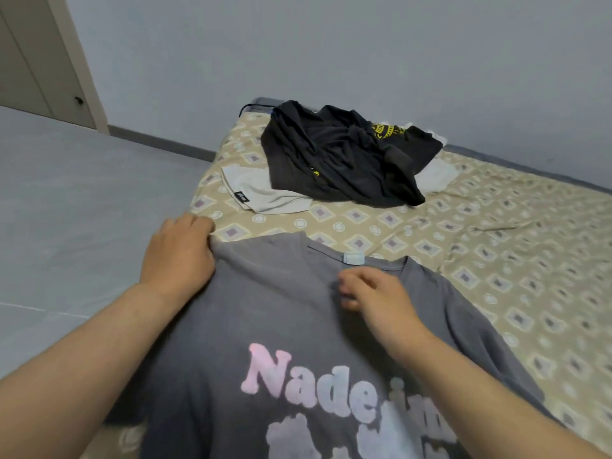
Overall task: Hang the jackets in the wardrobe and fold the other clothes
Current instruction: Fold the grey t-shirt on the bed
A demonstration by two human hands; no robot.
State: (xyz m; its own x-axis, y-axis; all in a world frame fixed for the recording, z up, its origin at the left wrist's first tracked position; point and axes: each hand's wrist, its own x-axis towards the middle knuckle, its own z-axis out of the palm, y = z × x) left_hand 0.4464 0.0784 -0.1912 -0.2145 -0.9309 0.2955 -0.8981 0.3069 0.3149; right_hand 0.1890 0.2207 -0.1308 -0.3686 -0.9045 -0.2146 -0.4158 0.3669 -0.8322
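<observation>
Pale blue-grey wall (331, 44), grey floor (82, 193), and a low bed (496, 246) under a beige sheet with a diamond pattern. A pale door (36, 61) with a small knob stands shut in the far corner.

The grey T-shirt (281, 309) lies at the near end of the bed, print side up, its collar pointing away. The left hand (178, 253) clutches its shoulder edge with curled fingers. The right hand (371, 293) sits just below the neckline, fingers curled and blurred; I cannot tell whether it pinches the cloth.

At the far end a crumpled black garment (337, 157) with yellow print lies on a light grey garment (265, 190).
</observation>
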